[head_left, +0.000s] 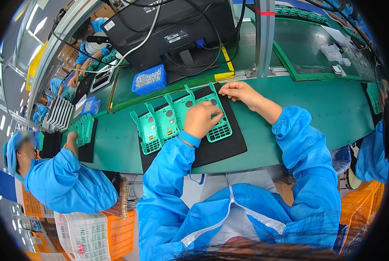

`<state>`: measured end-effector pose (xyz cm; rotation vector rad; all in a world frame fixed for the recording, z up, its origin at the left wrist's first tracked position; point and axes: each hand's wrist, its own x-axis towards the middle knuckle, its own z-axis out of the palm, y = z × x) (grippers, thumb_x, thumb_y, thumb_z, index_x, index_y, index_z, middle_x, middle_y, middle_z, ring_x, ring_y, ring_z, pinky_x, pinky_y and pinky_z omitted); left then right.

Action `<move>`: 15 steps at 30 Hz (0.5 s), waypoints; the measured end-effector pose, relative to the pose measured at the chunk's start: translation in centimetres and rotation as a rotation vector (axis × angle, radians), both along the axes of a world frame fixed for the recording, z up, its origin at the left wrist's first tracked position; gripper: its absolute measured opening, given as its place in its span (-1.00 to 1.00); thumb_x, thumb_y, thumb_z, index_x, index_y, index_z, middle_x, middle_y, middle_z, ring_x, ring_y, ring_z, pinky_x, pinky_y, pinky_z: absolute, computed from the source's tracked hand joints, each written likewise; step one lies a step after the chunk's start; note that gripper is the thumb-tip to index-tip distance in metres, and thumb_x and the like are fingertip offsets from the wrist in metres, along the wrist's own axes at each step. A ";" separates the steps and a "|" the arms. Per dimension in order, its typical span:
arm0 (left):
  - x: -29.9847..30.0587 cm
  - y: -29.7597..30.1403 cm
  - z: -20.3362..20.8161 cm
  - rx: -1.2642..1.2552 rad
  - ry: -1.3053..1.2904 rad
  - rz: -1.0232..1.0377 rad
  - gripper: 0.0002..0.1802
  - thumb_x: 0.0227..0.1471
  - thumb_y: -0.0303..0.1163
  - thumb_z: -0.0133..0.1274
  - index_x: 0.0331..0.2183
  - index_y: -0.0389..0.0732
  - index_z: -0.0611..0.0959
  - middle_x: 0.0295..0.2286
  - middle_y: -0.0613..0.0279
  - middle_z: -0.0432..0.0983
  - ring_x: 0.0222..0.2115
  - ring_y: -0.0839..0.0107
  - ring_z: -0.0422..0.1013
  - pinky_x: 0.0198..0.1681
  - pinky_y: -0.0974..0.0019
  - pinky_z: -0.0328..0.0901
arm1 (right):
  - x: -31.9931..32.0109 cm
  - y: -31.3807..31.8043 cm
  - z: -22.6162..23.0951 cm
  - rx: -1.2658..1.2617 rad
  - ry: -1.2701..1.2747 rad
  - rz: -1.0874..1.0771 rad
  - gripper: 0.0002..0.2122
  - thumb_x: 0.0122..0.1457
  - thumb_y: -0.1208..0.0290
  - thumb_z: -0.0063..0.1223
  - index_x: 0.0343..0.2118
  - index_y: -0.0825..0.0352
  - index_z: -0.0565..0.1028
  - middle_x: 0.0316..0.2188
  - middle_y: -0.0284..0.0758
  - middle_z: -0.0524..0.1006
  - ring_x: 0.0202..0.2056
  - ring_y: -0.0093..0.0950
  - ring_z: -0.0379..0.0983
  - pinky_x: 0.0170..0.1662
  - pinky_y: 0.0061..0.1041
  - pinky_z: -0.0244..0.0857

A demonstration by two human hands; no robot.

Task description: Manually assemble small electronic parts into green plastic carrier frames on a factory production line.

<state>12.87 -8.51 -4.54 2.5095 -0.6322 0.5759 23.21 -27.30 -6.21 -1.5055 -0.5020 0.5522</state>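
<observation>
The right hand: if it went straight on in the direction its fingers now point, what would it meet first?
Most likely, the right hand would first meet the upper end of the nearest green casing, just to its left; exact depth is unclear.

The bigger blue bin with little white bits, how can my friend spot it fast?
Find the big black monitor, its back showing, at the top of the picture. Below its left side, beyond the row of green plastic housings, sits the blue bin, heaped with small white pieces. It looks larger than the other blue bin, farther left.
</observation>
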 end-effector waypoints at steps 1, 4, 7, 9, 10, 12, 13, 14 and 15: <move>0.0 -0.1 -0.1 0.024 -0.089 -0.041 -0.94 -0.19 -0.37 0.18 -0.58 -0.11 0.66 -0.64 0.24 0.40 -0.57 0.25 0.41 -0.56 0.19 0.29 | 0.0 0.0 0.0 -0.002 -0.004 0.000 -0.82 0.19 0.28 0.02 -0.28 0.26 0.54 -0.36 -0.56 0.49 -0.39 -0.74 0.23 -0.33 -0.72 0.14; -0.6 -0.8 0.5 0.158 -0.176 -0.105 -0.89 -0.19 -0.38 0.14 -0.64 -0.16 0.60 -0.65 0.20 0.37 -0.58 0.20 0.40 -0.56 0.18 0.29 | 0.0 0.0 -0.1 -0.008 -0.003 -0.007 -0.82 0.19 0.27 0.03 -0.28 0.26 0.54 -0.36 -0.56 0.49 -0.38 -0.74 0.23 -0.31 -0.71 0.14; -1.1 -1.2 0.6 0.304 -0.168 -0.131 -0.91 -0.19 -0.38 0.11 -0.57 -0.18 0.61 -0.63 0.18 0.36 -0.59 0.19 0.39 -0.58 0.15 0.27 | 0.0 0.1 0.0 -0.022 -0.005 -0.010 -0.81 0.19 0.27 0.03 -0.27 0.26 0.54 -0.36 -0.55 0.49 -0.38 -0.73 0.23 -0.30 -0.71 0.15; -1.0 -1.2 0.5 0.303 -0.174 -0.143 -0.91 -0.19 -0.38 0.10 -0.59 -0.19 0.60 -0.64 0.18 0.36 -0.59 0.17 0.39 -0.58 0.14 0.27 | -0.2 0.2 0.0 -0.029 -0.010 -0.008 -0.81 0.19 0.27 0.02 -0.27 0.27 0.54 -0.35 -0.55 0.49 -0.38 -0.73 0.24 -0.30 -0.71 0.15; -1.0 -1.1 0.4 0.302 -0.179 -0.156 -0.90 -0.20 -0.39 0.08 -0.60 -0.21 0.59 -0.64 0.17 0.36 -0.59 0.15 0.38 -0.59 0.13 0.27 | -0.2 0.2 0.0 -0.034 -0.014 -0.008 -0.81 0.20 0.27 0.02 -0.27 0.27 0.54 -0.35 -0.55 0.49 -0.38 -0.73 0.24 -0.30 -0.71 0.15; -0.9 -0.8 0.2 0.258 -0.174 -0.125 -0.86 -0.16 -0.38 0.08 -0.61 -0.23 0.58 -0.66 0.18 0.36 -0.61 0.21 0.37 -0.60 0.17 0.25 | -0.3 0.2 0.1 -0.031 -0.017 -0.013 -0.80 0.20 0.26 0.03 -0.27 0.27 0.54 -0.35 -0.54 0.49 -0.38 -0.73 0.24 -0.30 -0.71 0.16; -0.8 -0.6 0.1 0.214 -0.167 -0.098 -0.83 -0.13 -0.37 0.07 -0.63 -0.25 0.57 -0.67 0.19 0.35 -0.64 0.28 0.35 -0.61 0.21 0.23 | -0.4 0.2 0.1 -0.026 -0.018 -0.021 -0.80 0.19 0.25 0.03 -0.27 0.27 0.54 -0.34 -0.54 0.49 -0.38 -0.73 0.24 -0.30 -0.71 0.16; -0.4 -0.2 -0.1 0.212 -0.169 -0.098 -0.83 -0.13 -0.37 0.07 -0.63 -0.25 0.57 -0.67 0.19 0.35 -0.64 0.28 0.35 -0.61 0.21 0.23 | -0.4 0.2 0.2 -0.028 -0.021 -0.022 -0.80 0.19 0.25 0.03 -0.27 0.27 0.54 -0.34 -0.54 0.49 -0.38 -0.73 0.24 -0.30 -0.71 0.16; 0.1 0.0 0.5 -0.148 0.028 -0.078 -0.79 -0.07 -0.35 0.04 -0.58 -0.28 0.62 -0.70 0.22 0.34 -0.62 0.32 0.37 -0.54 0.25 0.26 | -0.6 0.2 0.4 -0.009 -0.026 -0.049 -0.80 0.19 0.27 0.04 -0.26 0.29 0.54 -0.34 -0.52 0.50 -0.38 -0.72 0.25 -0.30 -0.70 0.18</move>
